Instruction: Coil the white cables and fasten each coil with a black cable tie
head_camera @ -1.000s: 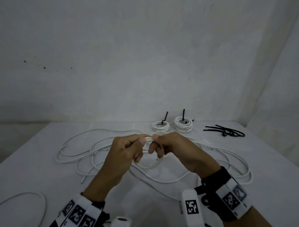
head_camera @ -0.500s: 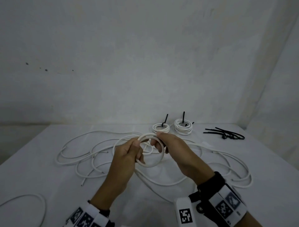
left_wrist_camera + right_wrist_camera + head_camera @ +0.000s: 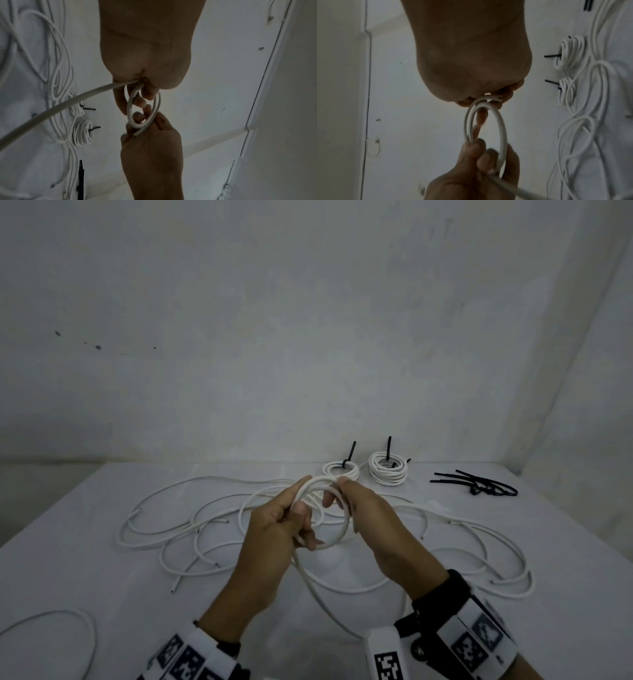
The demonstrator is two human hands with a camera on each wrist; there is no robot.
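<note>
Both hands are raised above the white table (image 3: 68,549), meeting over its middle with a small coil (image 3: 329,515) of white cable held between them. Beyond the hands, toward the back wall, the table edge runs close behind two finished coils (image 3: 388,472), each cinched with a black cable tie whose tail sticks upward. To the right of those and further right of the right hand, a loose bundle of black cable ties (image 3: 479,486) lies near the corner where the side wall comes in. Loose white cables (image 3: 178,529) sprawl in wide loops under and to both sides of the hands, so most of the surface around them is crossed by cable; one stray loop lies off to the near left of the left wrist. The barest patch is the near table between the two forearms.

The left hand (image 3: 274,529) has its fingers curled round the coil's near-left side, thumb pressed over the turns, and the free run of cable leaves from under that hand down toward the table. The right hand (image 3: 370,518) pinches the far-right side of the coil, fingertips curled through the ring. The right wrist view shows the cut cable end (image 3: 499,97) poking out just by those fingers, with about two turns formed.
</note>
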